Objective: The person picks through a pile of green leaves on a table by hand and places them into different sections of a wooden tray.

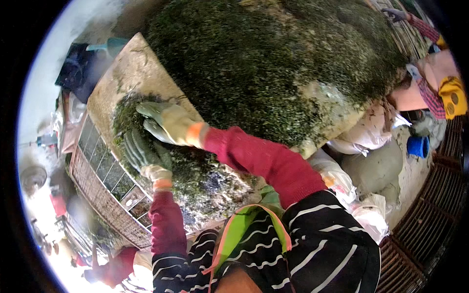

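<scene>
Both my hands wear grey-green and cream gloves and lie on a small mound of dark green, wet-looking leafy bits [128, 108] on a pale, worn board [139, 61]. My left hand [145, 152] rests on the near side of the mound, its fingers stretched out. My right hand [168, 123] reaches across from the right, thumb apart from the fingers, touching the top of the mound. Neither hand visibly grips anything, though bits under the palms are hidden. A much larger heap of the same green stuff [273, 63] spreads beyond and to the right.
A metal grid frame [105, 168] borders the board at left. White sacks [364, 129] and a blue bucket [418, 146] stand at right, near slatted racks [447, 176]. A person in checked sleeves [430, 97] is at far right; another person [115, 266] is at lower left.
</scene>
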{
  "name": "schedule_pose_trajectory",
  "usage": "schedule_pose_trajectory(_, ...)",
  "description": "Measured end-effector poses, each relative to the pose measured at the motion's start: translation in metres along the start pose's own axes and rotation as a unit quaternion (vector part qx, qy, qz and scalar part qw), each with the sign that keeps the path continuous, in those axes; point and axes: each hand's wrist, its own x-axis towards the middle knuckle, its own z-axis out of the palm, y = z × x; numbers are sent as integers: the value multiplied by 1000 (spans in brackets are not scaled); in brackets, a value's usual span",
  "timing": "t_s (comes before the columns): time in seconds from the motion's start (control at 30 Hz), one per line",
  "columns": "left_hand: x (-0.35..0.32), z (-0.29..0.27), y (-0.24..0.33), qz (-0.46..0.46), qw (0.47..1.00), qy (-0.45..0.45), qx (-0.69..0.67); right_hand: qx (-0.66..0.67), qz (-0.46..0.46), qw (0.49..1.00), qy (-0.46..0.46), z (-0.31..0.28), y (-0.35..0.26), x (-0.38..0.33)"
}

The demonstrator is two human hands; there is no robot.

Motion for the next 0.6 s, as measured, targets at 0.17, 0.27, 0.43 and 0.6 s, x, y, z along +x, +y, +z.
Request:
schedule_pose_trajectory(0.17, 11, -24, 3, 15, 996, -5, -93, -366, 52, 929, -17, -142, 48, -177)
schedule_pose_trajectory(0.27, 16, -28, 15, 24, 995, -4, -101, -691, 148, 694, -140, -220, 88, -312)
schedule_pose_trajectory(0.43, 14, -45, 14, 25, 994, -32, -98, -707, 327, 528, -338, -241, 117, -261)
schedule_pose_trajectory(0.6, 8, -44, 15, 32, 993, -41, -102, -355, 240, 899, 85, -219, 223, -182)
